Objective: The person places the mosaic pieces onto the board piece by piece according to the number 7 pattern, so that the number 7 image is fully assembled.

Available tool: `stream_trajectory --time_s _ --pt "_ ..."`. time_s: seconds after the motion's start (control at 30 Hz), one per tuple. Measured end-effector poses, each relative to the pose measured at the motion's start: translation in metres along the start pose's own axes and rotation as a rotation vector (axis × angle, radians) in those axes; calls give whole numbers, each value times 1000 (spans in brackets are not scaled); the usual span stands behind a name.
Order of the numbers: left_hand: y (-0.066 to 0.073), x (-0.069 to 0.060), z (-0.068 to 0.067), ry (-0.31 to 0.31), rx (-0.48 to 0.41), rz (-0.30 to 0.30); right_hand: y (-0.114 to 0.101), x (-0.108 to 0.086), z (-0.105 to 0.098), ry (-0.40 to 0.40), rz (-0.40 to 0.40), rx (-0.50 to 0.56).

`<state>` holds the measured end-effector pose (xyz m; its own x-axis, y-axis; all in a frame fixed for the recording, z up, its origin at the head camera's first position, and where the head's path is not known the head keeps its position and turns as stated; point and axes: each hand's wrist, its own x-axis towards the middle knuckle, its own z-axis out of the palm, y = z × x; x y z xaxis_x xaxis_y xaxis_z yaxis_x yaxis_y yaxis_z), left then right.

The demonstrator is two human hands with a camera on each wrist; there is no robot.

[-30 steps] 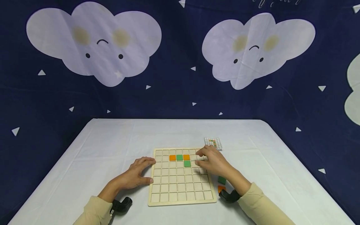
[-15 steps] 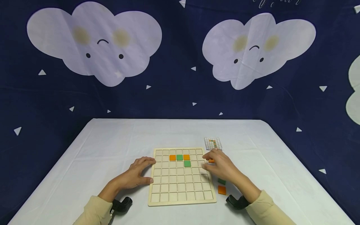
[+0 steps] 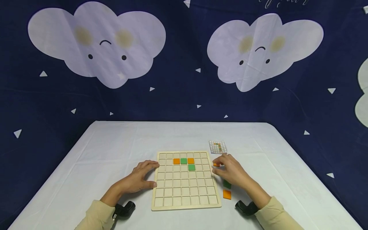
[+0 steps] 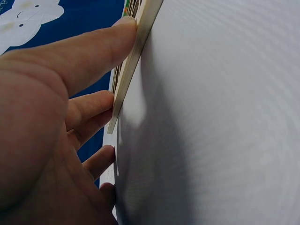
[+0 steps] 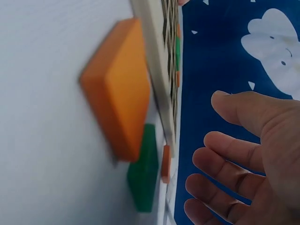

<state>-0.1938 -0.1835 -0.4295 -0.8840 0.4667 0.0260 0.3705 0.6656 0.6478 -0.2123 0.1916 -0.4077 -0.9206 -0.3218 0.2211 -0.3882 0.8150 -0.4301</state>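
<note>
A wooden grid board lies on the white table; orange tiles and green tiles sit in its upper cells. My left hand rests its thumb and fingertips on the board's left edge, as the left wrist view also shows. My right hand hovers beside the board's right edge, over an orange tile that it partly hides. In the right wrist view the hand has its fingers apart with nothing between them.
Right of the board lie a green tile and, nearer the front, an orange tile. A small patterned card is behind my right hand. Dark blue cloth with clouds hangs beyond the table.
My right hand has moved right, from above the board's upper right cells to the loose tiles beside it, uncovering those cells and the card. My left hand has stayed in place.
</note>
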Motion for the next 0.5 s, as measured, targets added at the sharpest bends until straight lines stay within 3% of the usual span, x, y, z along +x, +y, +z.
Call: stream_trajectory --time_s 0.5 --pt "-1 0 -1 0 -2 11 9 -3 1 -13 65 1"
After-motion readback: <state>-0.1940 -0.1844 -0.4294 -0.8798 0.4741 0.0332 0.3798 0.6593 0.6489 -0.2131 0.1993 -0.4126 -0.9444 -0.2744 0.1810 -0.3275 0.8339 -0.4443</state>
